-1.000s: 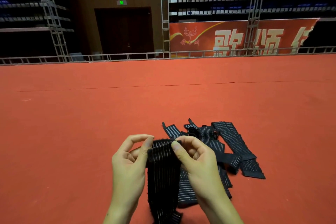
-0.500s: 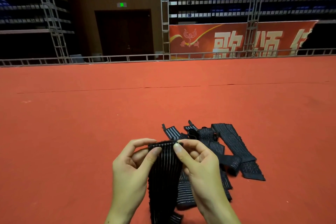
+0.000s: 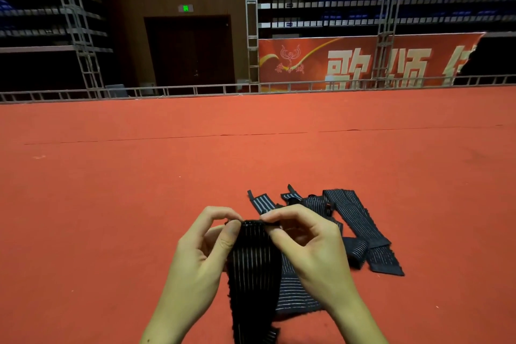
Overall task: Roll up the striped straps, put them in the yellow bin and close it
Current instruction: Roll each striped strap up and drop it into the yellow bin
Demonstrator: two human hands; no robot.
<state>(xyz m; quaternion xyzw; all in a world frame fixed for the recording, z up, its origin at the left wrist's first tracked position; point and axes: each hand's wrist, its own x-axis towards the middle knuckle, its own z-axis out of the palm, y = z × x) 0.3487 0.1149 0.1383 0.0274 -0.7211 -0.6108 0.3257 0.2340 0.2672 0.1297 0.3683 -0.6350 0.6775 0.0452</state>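
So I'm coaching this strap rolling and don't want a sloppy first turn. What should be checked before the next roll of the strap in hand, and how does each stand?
1. Left hand grips the top edge of the held strap: ok, thumb and fingers pinch its corner.
2. Right hand grips the other corner: ok, it pinches too.
3. Top edge level between both hands: ok, it runs straight across.
4. Strap tail free to feed: cannot tell, it runs out of view at the bottom.
5. Loose straps apart from the held one: not ok, one lies partly under it on the red carpet.
6. Yellow bin within reach: cannot tell, it is not in view.
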